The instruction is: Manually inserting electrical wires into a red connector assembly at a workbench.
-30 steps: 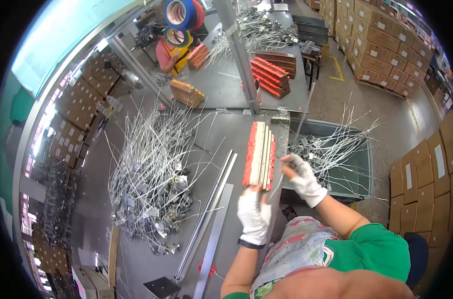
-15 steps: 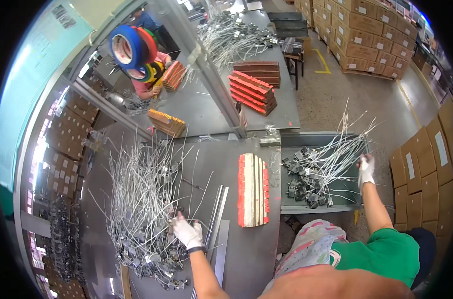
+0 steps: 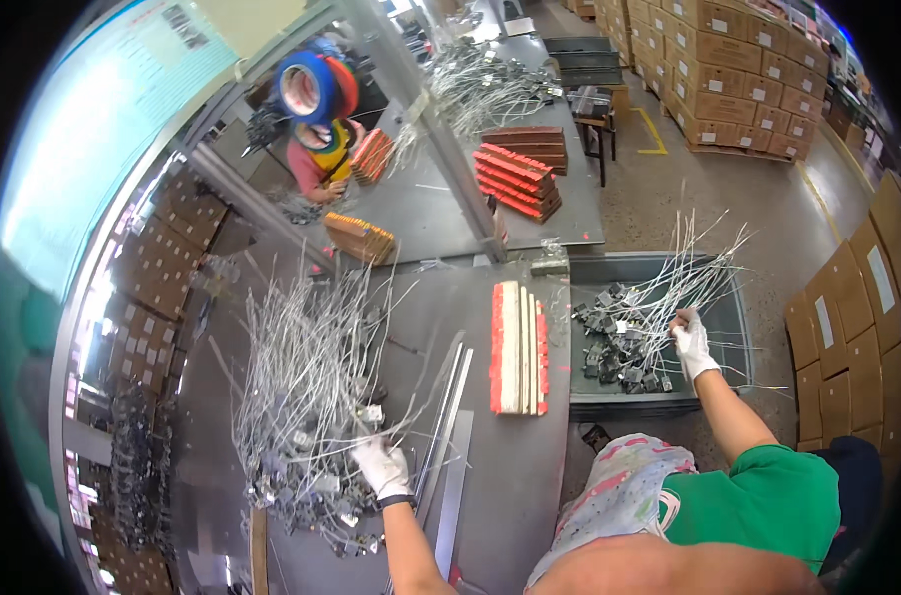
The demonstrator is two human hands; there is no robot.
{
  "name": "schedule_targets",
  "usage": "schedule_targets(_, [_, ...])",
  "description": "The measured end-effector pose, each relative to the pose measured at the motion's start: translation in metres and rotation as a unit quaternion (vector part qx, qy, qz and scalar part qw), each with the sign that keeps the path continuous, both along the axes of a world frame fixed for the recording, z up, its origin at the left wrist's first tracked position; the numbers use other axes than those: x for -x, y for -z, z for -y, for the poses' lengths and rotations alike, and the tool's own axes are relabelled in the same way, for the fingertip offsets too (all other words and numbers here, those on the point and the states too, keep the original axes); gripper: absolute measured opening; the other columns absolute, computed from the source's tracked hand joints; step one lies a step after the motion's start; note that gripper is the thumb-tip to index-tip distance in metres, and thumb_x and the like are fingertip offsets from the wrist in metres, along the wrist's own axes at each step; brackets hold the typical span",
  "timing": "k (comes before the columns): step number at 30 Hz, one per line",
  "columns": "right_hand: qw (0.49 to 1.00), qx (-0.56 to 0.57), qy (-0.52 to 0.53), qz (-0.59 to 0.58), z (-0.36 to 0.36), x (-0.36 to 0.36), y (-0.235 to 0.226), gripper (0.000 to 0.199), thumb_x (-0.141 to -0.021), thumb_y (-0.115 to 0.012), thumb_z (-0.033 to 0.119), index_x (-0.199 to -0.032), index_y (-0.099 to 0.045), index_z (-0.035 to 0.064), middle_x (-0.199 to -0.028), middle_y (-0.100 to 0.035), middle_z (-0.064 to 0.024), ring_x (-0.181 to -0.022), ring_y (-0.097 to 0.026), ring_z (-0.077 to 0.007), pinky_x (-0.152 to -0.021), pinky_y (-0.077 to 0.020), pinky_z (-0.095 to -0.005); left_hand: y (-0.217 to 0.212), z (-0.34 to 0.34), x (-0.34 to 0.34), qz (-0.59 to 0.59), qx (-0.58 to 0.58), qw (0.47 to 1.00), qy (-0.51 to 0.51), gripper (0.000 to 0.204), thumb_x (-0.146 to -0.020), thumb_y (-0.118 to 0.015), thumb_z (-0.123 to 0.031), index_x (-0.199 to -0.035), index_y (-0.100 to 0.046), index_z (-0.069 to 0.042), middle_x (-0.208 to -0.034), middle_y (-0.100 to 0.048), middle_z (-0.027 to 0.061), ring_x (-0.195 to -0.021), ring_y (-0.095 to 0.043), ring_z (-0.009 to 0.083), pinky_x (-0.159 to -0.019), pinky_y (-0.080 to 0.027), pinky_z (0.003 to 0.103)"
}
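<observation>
My left hand (image 3: pixel 382 466), in a white glove, is sunk into the near edge of a big tangle of grey wire parts (image 3: pixel 301 387) on the grey table, fingers curled around a few of them. Out to the right, my gloved right hand (image 3: pixel 690 339) is inside a grey bin (image 3: pixel 629 405), closed on a bundle of wire parts (image 3: pixel 659 297) whose wires fan up and to the right. Between my hands lies a flat red and white block stack (image 3: pixel 518 347). Long metal strips (image 3: pixel 448 436) lie beside my left hand.
Red block stacks (image 3: pixel 515 171) and orange blocks (image 3: pixel 359 236) sit on a farther table behind a metal post (image 3: pixel 440 139). Another person (image 3: pixel 316 159) works there under hanging tape rolls (image 3: pixel 309 84). Cardboard boxes (image 3: pixel 748 59) line the floor at right.
A second ago both hands were on the block stack. It now lies flat on the table; my left hand went to the wire pile and my right hand into the bin.
</observation>
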State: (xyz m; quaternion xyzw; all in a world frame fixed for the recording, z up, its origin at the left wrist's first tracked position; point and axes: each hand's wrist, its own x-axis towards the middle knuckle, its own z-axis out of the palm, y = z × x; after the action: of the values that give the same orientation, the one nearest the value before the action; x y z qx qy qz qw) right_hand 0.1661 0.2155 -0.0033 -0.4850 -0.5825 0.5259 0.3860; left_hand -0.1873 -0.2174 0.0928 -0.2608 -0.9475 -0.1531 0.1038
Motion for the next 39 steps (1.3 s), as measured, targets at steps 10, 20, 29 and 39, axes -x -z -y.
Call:
schedule_targets(10, [0.945, -0.243, -0.211, 0.065, 0.119, 0.035, -0.059, 0.039, -0.074, -0.057, 0.001, -0.111, -0.046, 0.0029, -0.087, -0.050, -0.0073, -0.071, -0.047, -0.0134, -0.067, -0.0426, -0.0270, -0.027, 0.058, -0.021, 0.069, 0.081, 0.964, 0.242, 0.021, -0.080, -0.056, -0.025, -0.093, -0.063, -0.010, -0.094, -0.062, 0.0104, -0.090, -0.057, 0.0290, -0.079, -0.046, 0.037])
schedule_targets(20, [0.957, -0.187, -0.218, 0.035, 0.128, 0.017, -0.053, 0.028, -0.075, -0.054, 0.002, -0.103, -0.047, 0.0006, -0.086, -0.050, -0.0085, -0.077, -0.049, -0.0150, -0.070, -0.0430, -0.0265, -0.088, 0.063, -0.039, 0.045, -0.240, 0.955, 0.171, 0.010, -0.083, -0.055, -0.011, -0.081, -0.059, -0.001, -0.070, -0.059, 0.0129, -0.064, -0.057, 0.0250, -0.062, -0.045, 0.031])
schedule_targets(29, [0.928, -0.204, -0.307, 0.051, 0.164, 0.043, -0.101, 0.021, -0.072, -0.055, 0.000, -0.092, -0.051, 0.0000, -0.076, -0.053, -0.0125, -0.071, -0.056, -0.0227, -0.066, -0.0462, -0.0308, -0.128, -0.003, -0.013, 0.364, -0.599, 0.708, 0.089, 0.023, -0.089, -0.053, -0.027, -0.092, -0.055, -0.005, -0.054, -0.037, -0.0059, -0.041, -0.031, 0.0039, -0.036, -0.024, 0.019])
schedule_targets(39, [0.902, -0.253, -0.329, 0.121, 0.154, 0.031, -0.095, 0.021, -0.072, -0.059, 0.008, -0.091, -0.053, 0.0033, -0.080, -0.055, -0.0146, -0.077, -0.055, -0.0313, -0.068, -0.0445, -0.0368, -0.080, 0.010, -0.047, 0.206, -0.631, 0.747, 0.028, 0.051, -0.087, -0.040, -0.002, -0.136, -0.029, -0.012, -0.081, -0.049, -0.0010, -0.059, -0.038, 0.0046, -0.056, -0.035, 0.016])
